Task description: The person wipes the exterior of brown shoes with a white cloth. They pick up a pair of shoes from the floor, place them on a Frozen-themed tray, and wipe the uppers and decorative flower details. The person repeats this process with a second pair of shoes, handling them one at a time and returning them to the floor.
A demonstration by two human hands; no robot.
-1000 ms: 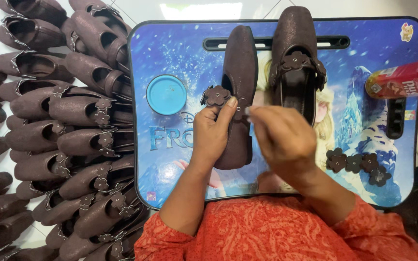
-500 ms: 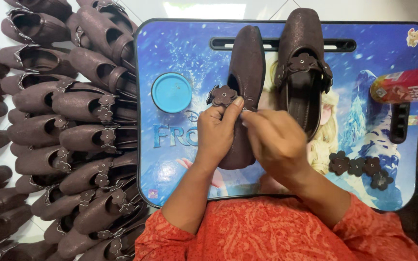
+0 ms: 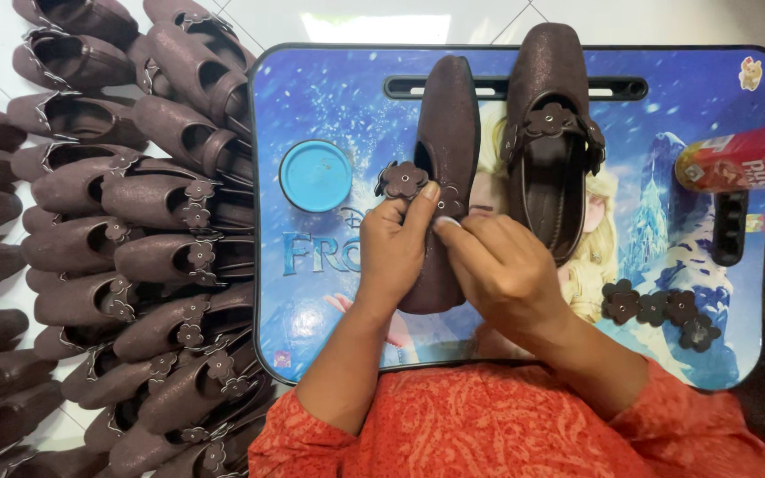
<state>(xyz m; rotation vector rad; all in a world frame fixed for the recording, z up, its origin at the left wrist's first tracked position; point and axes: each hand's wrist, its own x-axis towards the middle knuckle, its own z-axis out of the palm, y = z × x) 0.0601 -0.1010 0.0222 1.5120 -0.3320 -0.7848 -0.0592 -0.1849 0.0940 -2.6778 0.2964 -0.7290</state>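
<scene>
At frame centre, the left hand (image 3: 393, 252) pinches a flower (image 3: 402, 180) against the shoe (image 3: 447, 168) on the bench (image 3: 329, 106); the right hand (image 3: 499, 265) grips the strap. Best to keep the flower centred and press firmly.

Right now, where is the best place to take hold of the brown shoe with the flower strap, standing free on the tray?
Probably the shoe with the strap is best gripped at its heel rim, from the near side: that open end points toward the person and nothing covers it.
</scene>
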